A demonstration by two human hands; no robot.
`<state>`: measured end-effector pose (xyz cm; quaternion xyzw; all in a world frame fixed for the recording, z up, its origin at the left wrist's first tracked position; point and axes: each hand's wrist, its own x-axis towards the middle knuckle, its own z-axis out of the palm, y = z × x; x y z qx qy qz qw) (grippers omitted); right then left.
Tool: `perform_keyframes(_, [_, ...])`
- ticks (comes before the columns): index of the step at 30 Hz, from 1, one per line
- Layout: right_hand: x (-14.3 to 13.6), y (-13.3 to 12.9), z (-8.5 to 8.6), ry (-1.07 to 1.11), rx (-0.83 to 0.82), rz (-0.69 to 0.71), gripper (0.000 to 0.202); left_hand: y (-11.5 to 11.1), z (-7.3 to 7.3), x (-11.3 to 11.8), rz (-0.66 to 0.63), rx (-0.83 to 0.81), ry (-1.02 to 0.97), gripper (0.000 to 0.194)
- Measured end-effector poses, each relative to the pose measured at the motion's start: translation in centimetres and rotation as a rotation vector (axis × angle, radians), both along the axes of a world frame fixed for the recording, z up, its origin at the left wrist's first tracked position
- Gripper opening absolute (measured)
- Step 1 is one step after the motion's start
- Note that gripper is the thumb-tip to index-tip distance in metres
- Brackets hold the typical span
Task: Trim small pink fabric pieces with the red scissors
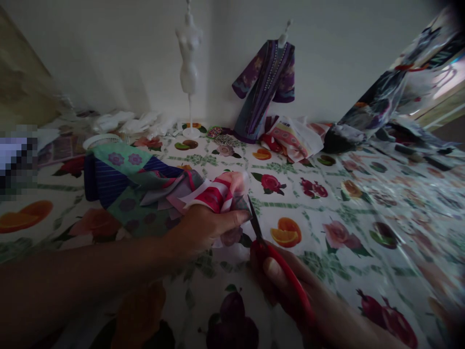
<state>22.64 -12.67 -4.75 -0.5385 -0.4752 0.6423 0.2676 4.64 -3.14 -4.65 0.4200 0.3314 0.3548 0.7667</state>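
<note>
My left hand is closed on a bunched piece of fabric with red, white and pale pink parts, the thumb pressing down near its right end. My right hand grips a pair of scissors with red handles. Their dark blades point up and away, and the tips are right beside the fabric edge at my left thumb. Whether the blades touch the cloth I cannot tell. Beyond my left hand lies a heap of patterned cloth in mint green, dark blue and grey, next to the held piece.
At the back stands a small white dress form; another stand wears a purple patterned robe. Folded white and orange cloth lies beside it. Plastic bags are piled at right, white crumpled material at back left. A fruit-and-flower tablecloth covers the table.
</note>
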Motion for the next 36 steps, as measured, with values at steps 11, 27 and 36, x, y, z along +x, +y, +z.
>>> perform_keyframes(11, [0.3,0.0,0.6,-0.077,0.048,0.040,0.059,-0.1,-0.2,0.0,0.086,0.018,0.031,0.021])
perform_keyframes(27, [0.4,0.4,1.0,-0.179,0.184,0.088,0.056,0.1,-0.3,-0.1,0.061,0.031,0.037,0.021])
perform_keyframes(36, [0.0,0.6,1.8,-0.192,0.176,0.101,0.054,-0.3,0.0,0.1,0.104,-0.029,0.007,0.020])
